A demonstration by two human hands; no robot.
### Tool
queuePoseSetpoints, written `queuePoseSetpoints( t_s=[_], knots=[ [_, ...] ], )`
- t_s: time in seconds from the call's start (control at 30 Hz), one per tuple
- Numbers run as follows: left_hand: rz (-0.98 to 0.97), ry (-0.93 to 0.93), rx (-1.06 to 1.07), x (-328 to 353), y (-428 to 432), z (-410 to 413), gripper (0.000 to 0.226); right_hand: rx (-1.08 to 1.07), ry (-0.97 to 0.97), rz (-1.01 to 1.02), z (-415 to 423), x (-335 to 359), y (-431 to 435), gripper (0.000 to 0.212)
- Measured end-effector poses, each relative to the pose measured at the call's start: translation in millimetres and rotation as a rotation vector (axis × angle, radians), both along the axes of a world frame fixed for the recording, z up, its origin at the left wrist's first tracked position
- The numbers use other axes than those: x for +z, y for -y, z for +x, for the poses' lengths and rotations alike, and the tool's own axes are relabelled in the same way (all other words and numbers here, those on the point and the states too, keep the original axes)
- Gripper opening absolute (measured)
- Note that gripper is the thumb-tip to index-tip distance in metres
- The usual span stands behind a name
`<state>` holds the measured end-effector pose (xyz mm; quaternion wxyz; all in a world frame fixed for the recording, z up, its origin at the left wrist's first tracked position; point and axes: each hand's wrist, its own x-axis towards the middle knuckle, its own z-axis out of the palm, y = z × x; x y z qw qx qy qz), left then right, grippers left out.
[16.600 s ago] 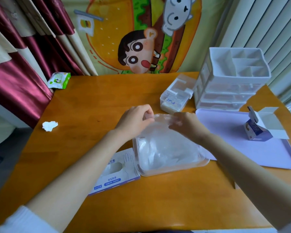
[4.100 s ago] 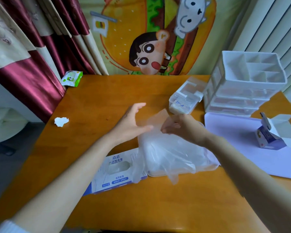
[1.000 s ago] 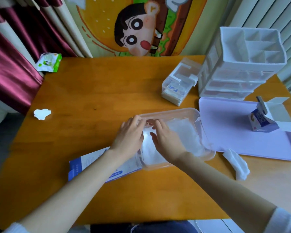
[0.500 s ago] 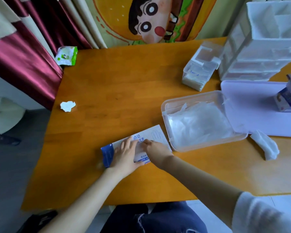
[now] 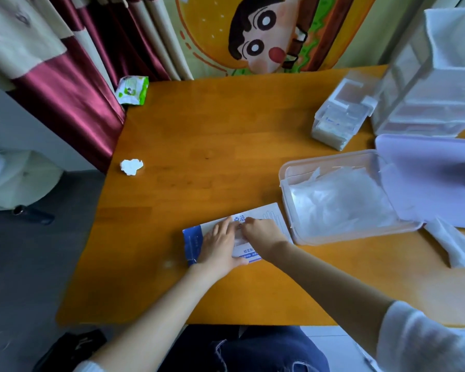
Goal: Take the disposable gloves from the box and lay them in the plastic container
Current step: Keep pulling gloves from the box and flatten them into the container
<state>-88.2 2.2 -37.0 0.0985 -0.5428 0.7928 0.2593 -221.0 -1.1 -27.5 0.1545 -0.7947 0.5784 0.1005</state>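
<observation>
The flat blue-and-white glove box (image 5: 269, 216) lies on the wooden table near its front edge. My left hand (image 5: 219, 247) presses flat on the box's left half with straight fingers. My right hand (image 5: 261, 233) sits at the box's opening with its fingertips curled together there; whether they hold a glove is hidden. Just right of the box stands the clear plastic container (image 5: 287, 170), with a pile of thin see-through gloves (image 5: 338, 202) lying inside it.
A lilac tray (image 5: 427, 162) lies right of the container, with a white drawer unit (image 5: 440, 76) and a small clear box (image 5: 338, 116) behind. A crumpled white wad (image 5: 451, 245) lies at front right, a paper scrap (image 5: 130, 166) and a green wipes pack (image 5: 132, 89) at left.
Both hands left the container, where they were pressing the gloves down, and came to the glove box. Over the last half second they have stayed on it with little movement.
</observation>
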Motion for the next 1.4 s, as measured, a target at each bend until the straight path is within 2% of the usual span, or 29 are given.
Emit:
queuePoseSetpoints(
  t_s=[0.17,0.4,0.57,0.7,0.9,1.17,1.23,1.37,1.4],
  knots=[
    [0.035,-0.046,0.058,0.4,3.5,-0.6,0.099,-0.067,0.177,-0.017,-11.8,19.1,-1.4,0.028],
    [0.049,-0.051,0.105,4.5,12.4,-10.3,0.099,-0.191,0.280,-0.057,-35.5,35.2,0.0,0.025],
    [0.054,-0.069,0.199,4.8,11.3,-18.1,0.100,-0.056,0.230,-0.046,-41.2,29.4,12.3,0.024],
    [0.043,-0.096,0.234,3.9,9.5,-18.7,0.099,-0.001,0.224,0.078,-38.6,25.0,22.7,0.039],
    [0.037,-0.111,0.250,5.7,9.1,-20.7,0.086,-0.071,0.333,0.063,-44.8,29.2,20.9,0.015],
    [0.035,-0.100,0.202,3.3,10.2,-17.8,0.088,-0.096,0.350,-0.060,-48.1,33.1,16.2,0.013],
    [0.058,-0.190,0.246,1.6,10.8,-17.9,0.076,-0.095,0.369,-0.055,-48.1,29.9,13.1,0.016],
    [0.203,-0.645,0.520,6.1,10.3,-14.8,0.019,-0.110,0.460,-0.028,-48.7,20.7,8.8,0.027],
    [0.232,-0.718,0.566,8.1,9.9,-14.2,0.011,-0.117,0.467,-0.029,-48.2,19.3,7.6,0.028]
  ],
)
